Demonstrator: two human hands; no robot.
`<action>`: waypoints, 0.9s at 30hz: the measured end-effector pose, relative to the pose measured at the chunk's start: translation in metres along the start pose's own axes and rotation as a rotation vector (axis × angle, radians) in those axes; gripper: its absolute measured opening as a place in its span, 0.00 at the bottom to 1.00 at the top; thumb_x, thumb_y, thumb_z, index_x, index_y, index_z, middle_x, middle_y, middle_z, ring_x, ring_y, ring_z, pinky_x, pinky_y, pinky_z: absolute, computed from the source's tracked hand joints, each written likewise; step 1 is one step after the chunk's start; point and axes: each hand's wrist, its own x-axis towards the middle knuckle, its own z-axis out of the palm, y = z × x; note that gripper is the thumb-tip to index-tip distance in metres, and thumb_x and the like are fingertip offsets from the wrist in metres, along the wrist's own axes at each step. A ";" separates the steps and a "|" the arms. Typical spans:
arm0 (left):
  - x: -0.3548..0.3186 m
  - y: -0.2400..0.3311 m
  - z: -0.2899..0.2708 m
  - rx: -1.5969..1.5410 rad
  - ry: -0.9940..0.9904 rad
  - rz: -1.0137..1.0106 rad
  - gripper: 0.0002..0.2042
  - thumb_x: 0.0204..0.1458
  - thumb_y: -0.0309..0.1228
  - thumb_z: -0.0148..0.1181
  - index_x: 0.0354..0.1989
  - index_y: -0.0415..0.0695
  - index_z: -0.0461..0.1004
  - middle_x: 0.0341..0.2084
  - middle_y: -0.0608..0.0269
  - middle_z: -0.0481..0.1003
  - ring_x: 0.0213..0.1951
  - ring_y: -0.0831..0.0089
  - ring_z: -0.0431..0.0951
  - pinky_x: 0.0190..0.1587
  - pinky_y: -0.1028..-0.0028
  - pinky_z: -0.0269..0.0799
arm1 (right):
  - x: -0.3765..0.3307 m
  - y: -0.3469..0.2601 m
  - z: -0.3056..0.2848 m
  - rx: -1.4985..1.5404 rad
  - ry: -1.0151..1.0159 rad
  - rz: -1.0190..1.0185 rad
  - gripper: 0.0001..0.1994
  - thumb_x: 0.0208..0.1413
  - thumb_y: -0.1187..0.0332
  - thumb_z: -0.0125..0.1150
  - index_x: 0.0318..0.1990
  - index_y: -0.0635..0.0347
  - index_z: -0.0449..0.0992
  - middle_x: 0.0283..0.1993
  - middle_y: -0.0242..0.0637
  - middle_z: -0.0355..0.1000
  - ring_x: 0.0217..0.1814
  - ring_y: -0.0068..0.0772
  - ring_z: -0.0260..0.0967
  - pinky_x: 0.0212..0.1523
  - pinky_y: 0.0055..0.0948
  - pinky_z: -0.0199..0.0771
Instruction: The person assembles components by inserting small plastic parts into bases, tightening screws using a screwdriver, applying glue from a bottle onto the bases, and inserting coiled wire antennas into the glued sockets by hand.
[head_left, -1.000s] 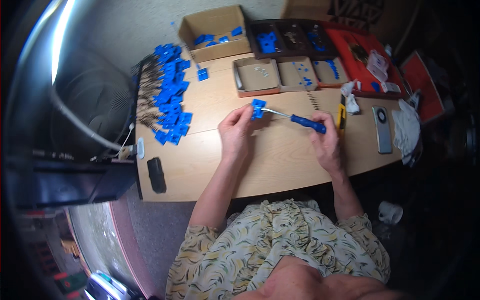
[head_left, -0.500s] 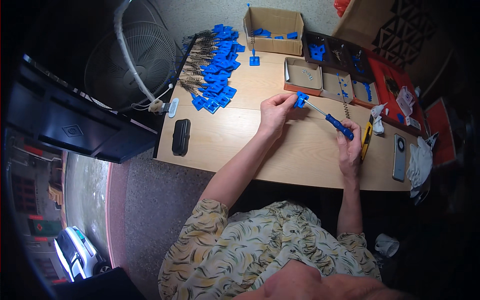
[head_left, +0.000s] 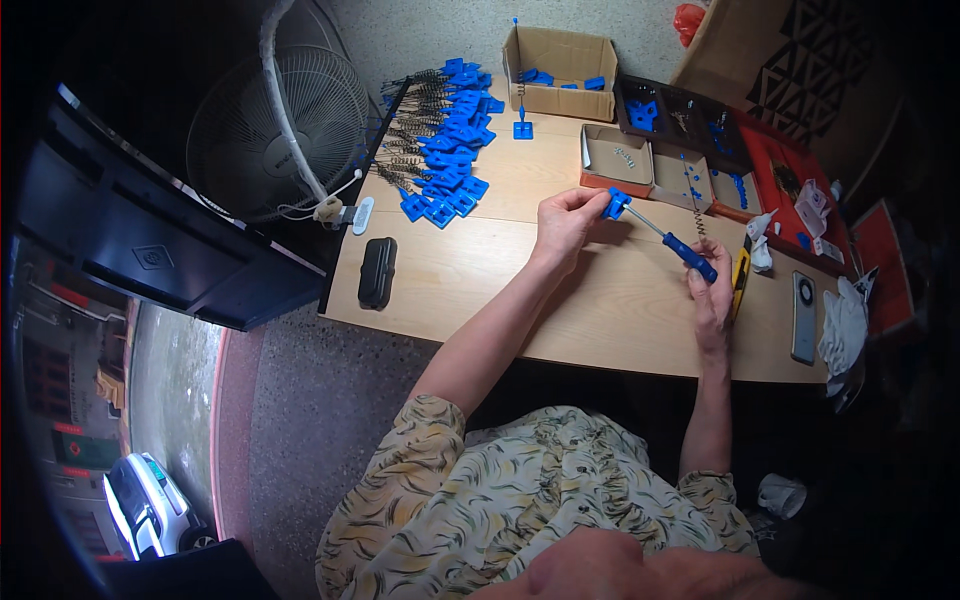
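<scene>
My left hand (head_left: 565, 228) pinches a small blue plastic part (head_left: 617, 204) above the middle of the table. A screwdriver (head_left: 690, 257) with a blue handle is in my right hand (head_left: 712, 295), its shaft slanting up to the left with the tip at the blue part. Just above my right fingers stands out a thin dark coil spring (head_left: 700, 225); whether those fingers hold it too, I cannot tell. Beyond my left hand, one blue square base (head_left: 523, 130) stands upright with a spring and rod on it. A heap of similar blue pieces with springs (head_left: 450, 150) lies at the far left.
At the back is a cardboard box (head_left: 560, 98) with blue pieces. Shallow boxes (head_left: 617, 183) and a dark divided tray (head_left: 655, 135) of small parts line the right. A yellow utility knife (head_left: 741, 280), a phone (head_left: 803, 318) and a black case (head_left: 377, 272) lie on the table (head_left: 450, 290).
The whole view has shifted slightly. Both hands keep nearly the same places over the table, with the screwdriver still at the blue part.
</scene>
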 end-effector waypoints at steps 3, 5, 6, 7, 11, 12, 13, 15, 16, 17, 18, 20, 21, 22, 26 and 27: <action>-0.002 0.004 0.001 -0.021 0.015 0.002 0.08 0.58 0.30 0.69 0.40 0.38 0.84 0.30 0.66 0.82 0.30 0.84 0.76 0.35 0.82 0.71 | -0.001 -0.002 0.001 -0.084 0.008 -0.070 0.14 0.72 0.65 0.51 0.58 0.62 0.69 0.52 0.41 0.68 0.52 0.27 0.67 0.55 0.30 0.68; -0.005 0.005 0.002 -0.023 0.019 0.001 0.08 0.58 0.30 0.69 0.40 0.38 0.84 0.30 0.66 0.82 0.30 0.84 0.76 0.34 0.82 0.71 | -0.001 0.002 0.000 -0.219 0.030 -0.075 0.14 0.72 0.64 0.52 0.57 0.62 0.70 0.49 0.39 0.69 0.50 0.26 0.67 0.53 0.29 0.69; -0.005 0.005 0.003 -0.021 0.015 -0.006 0.08 0.57 0.30 0.69 0.40 0.38 0.84 0.30 0.66 0.82 0.30 0.84 0.76 0.34 0.82 0.70 | -0.001 0.010 -0.001 -0.193 0.065 -0.058 0.14 0.71 0.63 0.53 0.56 0.62 0.71 0.47 0.39 0.70 0.47 0.26 0.68 0.50 0.28 0.70; -0.004 0.006 0.004 -0.018 0.010 -0.013 0.08 0.57 0.30 0.69 0.39 0.38 0.84 0.30 0.66 0.82 0.30 0.84 0.76 0.34 0.82 0.70 | -0.001 0.015 -0.003 -0.168 0.101 -0.041 0.14 0.71 0.62 0.54 0.54 0.62 0.72 0.45 0.38 0.70 0.43 0.26 0.68 0.47 0.27 0.71; -0.005 0.006 0.005 -0.064 0.018 0.018 0.08 0.57 0.29 0.69 0.40 0.38 0.84 0.30 0.66 0.82 0.30 0.83 0.76 0.35 0.81 0.72 | -0.001 0.020 -0.015 -0.141 0.013 0.262 0.15 0.71 0.60 0.55 0.52 0.63 0.74 0.41 0.36 0.71 0.40 0.25 0.68 0.44 0.25 0.72; -0.005 0.007 0.003 -0.073 0.018 0.018 0.08 0.57 0.29 0.69 0.40 0.38 0.84 0.30 0.66 0.82 0.30 0.83 0.76 0.35 0.81 0.72 | -0.001 0.007 -0.010 -0.101 -0.018 0.283 0.14 0.71 0.62 0.54 0.53 0.62 0.73 0.43 0.37 0.71 0.43 0.26 0.69 0.47 0.26 0.72; -0.006 0.010 -0.001 -0.047 0.040 0.016 0.08 0.58 0.29 0.69 0.40 0.38 0.84 0.30 0.66 0.82 0.31 0.83 0.76 0.35 0.81 0.72 | -0.001 -0.004 -0.002 -0.062 -0.050 0.305 0.13 0.71 0.64 0.53 0.54 0.62 0.72 0.45 0.38 0.71 0.46 0.27 0.69 0.50 0.27 0.72; -0.005 0.011 0.000 -0.018 0.060 0.002 0.08 0.58 0.29 0.69 0.40 0.37 0.84 0.30 0.66 0.82 0.31 0.83 0.77 0.35 0.81 0.72 | 0.001 -0.019 0.019 -0.048 0.011 0.101 0.12 0.70 0.67 0.53 0.55 0.62 0.71 0.48 0.39 0.70 0.49 0.29 0.69 0.53 0.29 0.71; -0.004 0.011 0.000 -0.022 0.071 0.004 0.08 0.58 0.29 0.69 0.40 0.37 0.84 0.30 0.66 0.82 0.31 0.83 0.77 0.36 0.81 0.72 | 0.002 -0.021 0.022 -0.030 0.073 -0.108 0.12 0.69 0.70 0.53 0.56 0.61 0.70 0.50 0.40 0.69 0.53 0.31 0.69 0.56 0.30 0.71; -0.003 0.013 0.000 -0.025 0.079 0.003 0.07 0.58 0.28 0.68 0.40 0.37 0.84 0.30 0.66 0.82 0.31 0.83 0.77 0.36 0.81 0.72 | 0.002 -0.018 0.018 -0.034 0.077 -0.101 0.12 0.69 0.70 0.53 0.56 0.61 0.70 0.50 0.40 0.69 0.53 0.31 0.69 0.56 0.30 0.71; -0.004 0.015 0.000 -0.023 0.096 -0.025 0.07 0.58 0.28 0.68 0.41 0.37 0.84 0.31 0.66 0.82 0.32 0.83 0.77 0.37 0.81 0.72 | 0.002 -0.014 0.013 -0.101 0.021 -0.121 0.13 0.67 0.73 0.53 0.57 0.61 0.69 0.52 0.41 0.69 0.55 0.34 0.69 0.58 0.32 0.70; -0.005 0.018 -0.001 -0.010 0.080 -0.038 0.07 0.58 0.28 0.68 0.41 0.37 0.84 0.31 0.65 0.82 0.32 0.83 0.77 0.37 0.81 0.72 | 0.002 -0.008 0.007 -0.234 -0.011 -0.143 0.13 0.64 0.76 0.57 0.55 0.64 0.70 0.51 0.45 0.70 0.54 0.39 0.71 0.56 0.34 0.72; -0.006 0.018 0.000 0.002 0.068 -0.043 0.08 0.58 0.28 0.68 0.41 0.37 0.84 0.32 0.65 0.82 0.33 0.83 0.77 0.37 0.81 0.73 | 0.001 -0.008 0.005 -0.234 -0.006 -0.137 0.13 0.64 0.76 0.57 0.55 0.64 0.70 0.51 0.45 0.70 0.54 0.39 0.71 0.56 0.34 0.72; -0.007 0.015 0.001 -0.022 0.056 -0.051 0.08 0.58 0.27 0.68 0.42 0.37 0.83 0.32 0.65 0.82 0.33 0.83 0.78 0.38 0.82 0.73 | 0.000 -0.011 0.003 -0.277 0.000 -0.108 0.12 0.64 0.74 0.59 0.53 0.65 0.71 0.49 0.45 0.71 0.51 0.40 0.72 0.54 0.33 0.73; -0.009 0.013 0.001 -0.064 0.053 -0.104 0.08 0.58 0.28 0.68 0.43 0.37 0.83 0.33 0.64 0.82 0.33 0.82 0.78 0.37 0.82 0.73 | -0.002 -0.016 -0.007 -0.365 -0.036 0.037 0.11 0.64 0.65 0.64 0.44 0.65 0.75 0.30 0.40 0.72 0.31 0.36 0.74 0.34 0.31 0.73; -0.008 0.011 -0.004 -0.036 0.039 -0.129 0.09 0.59 0.27 0.67 0.45 0.37 0.82 0.36 0.63 0.82 0.36 0.81 0.80 0.40 0.81 0.75 | -0.005 -0.014 -0.012 -0.346 -0.121 0.184 0.12 0.64 0.64 0.65 0.43 0.64 0.75 0.24 0.37 0.71 0.25 0.33 0.72 0.28 0.31 0.71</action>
